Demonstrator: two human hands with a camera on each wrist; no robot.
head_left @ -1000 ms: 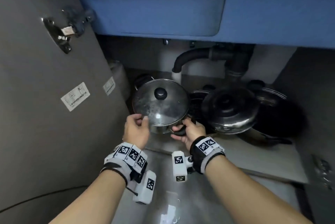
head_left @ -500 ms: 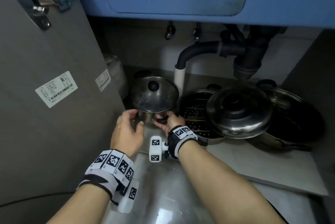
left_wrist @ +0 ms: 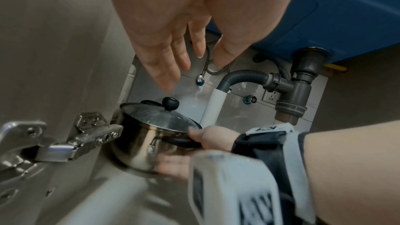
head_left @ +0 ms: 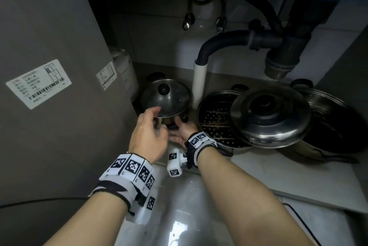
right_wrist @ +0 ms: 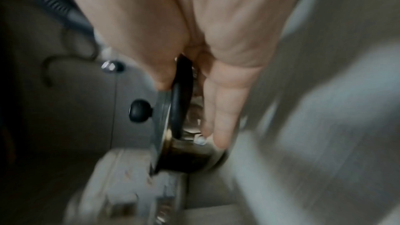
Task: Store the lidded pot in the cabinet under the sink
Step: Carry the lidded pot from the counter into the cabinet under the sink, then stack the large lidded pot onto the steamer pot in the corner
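Pot [head_left: 166, 99] with lid on sits on the cabinet floor [head_left: 294, 168], right hand [head_left: 184, 131] gripping its black handle [left_wrist: 181, 142], left hand [head_left: 148, 134] open above.

The lidded pot [head_left: 165, 99] sits at the back left of the cabinet floor [head_left: 288, 170], just beside the open door [head_left: 49, 66] on its left, with the white pipe [head_left: 199, 80] just to its right. Right of the pipe lies a perforated steamer tray [head_left: 215, 122], a large lid [head_left: 270, 116] leaning over its right side, and a wide pan [head_left: 338, 126] behind that lid
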